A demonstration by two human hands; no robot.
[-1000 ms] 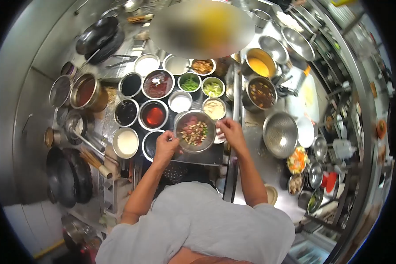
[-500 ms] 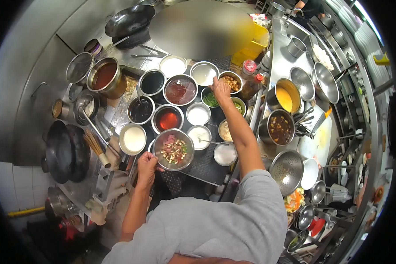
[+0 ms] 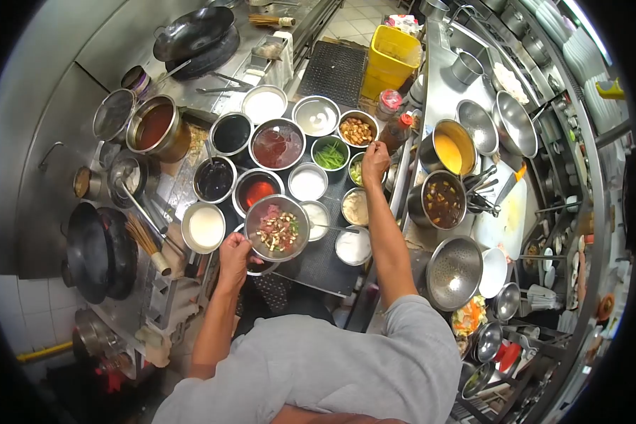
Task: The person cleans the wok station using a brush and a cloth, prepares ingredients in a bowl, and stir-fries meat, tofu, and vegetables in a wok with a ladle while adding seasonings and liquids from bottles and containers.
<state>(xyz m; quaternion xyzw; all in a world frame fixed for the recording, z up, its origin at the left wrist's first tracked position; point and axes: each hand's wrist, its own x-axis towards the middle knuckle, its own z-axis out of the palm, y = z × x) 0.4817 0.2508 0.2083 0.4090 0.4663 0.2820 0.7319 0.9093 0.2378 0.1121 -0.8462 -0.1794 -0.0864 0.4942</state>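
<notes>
In the head view, we see the left hand grasping the steel bowl by its rim, at the near side of the dark surface; we judge this edge grip keeps the fingers away from the mixed food inside. The right hand is stretched out beside the tub of brown diced pieces and the tub of pale green pieces; we cannot tell if its bent fingers hold something. These tubs stand close together, presumably for easy reach.
</notes>
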